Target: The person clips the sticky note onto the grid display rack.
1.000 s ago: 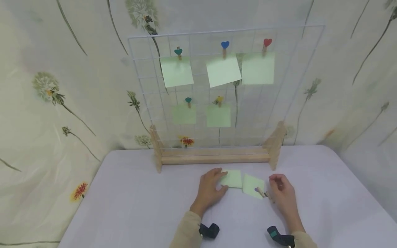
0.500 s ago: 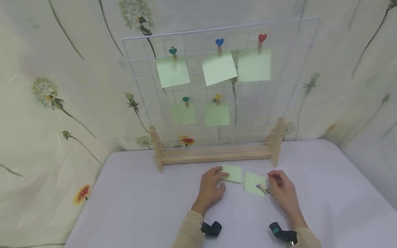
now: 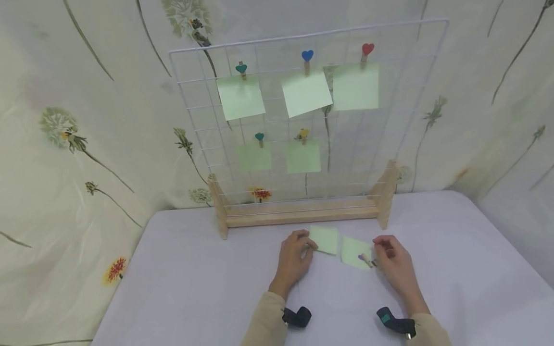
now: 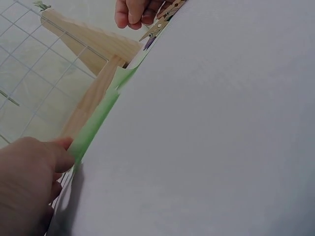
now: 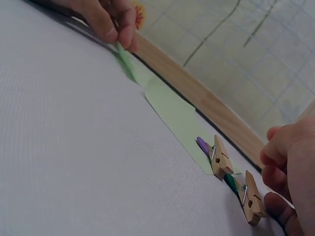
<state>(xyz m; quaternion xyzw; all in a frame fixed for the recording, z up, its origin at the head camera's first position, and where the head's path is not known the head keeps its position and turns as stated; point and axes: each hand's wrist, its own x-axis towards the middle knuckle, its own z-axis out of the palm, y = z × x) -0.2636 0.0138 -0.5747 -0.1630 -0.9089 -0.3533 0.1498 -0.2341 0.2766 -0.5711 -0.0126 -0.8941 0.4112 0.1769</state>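
At the left edge of a light-green paper note [image 3: 325,239], my left hand [image 3: 293,259] pinches its corner between thumb and finger. The note's near edge lifts a little in the right wrist view. A second green note [image 3: 351,247] lies flat just to its right. Resting on that note's right end is a wooden clothespin [image 5: 220,160] with a purple heart, and beside it a clothespin [image 5: 250,201] with a green heart. My right hand [image 3: 395,262] rests close beside these clothespins, fingers loosely curled, nothing visible between them.
Behind the notes stands a white wire grid [image 3: 277,186] on a wooden base [image 3: 303,216]. Several green notes hang from it by heart clothespins, among them a blue-heart clothespin [image 3: 307,56] and a red-heart clothespin [image 3: 368,50]. A white cloth covers the table [image 3: 195,283].
My left thumb has come in towards the fingers onto the left note's edge and now pinches it. The right hand stays by the clothespins. The head view has shifted slightly.
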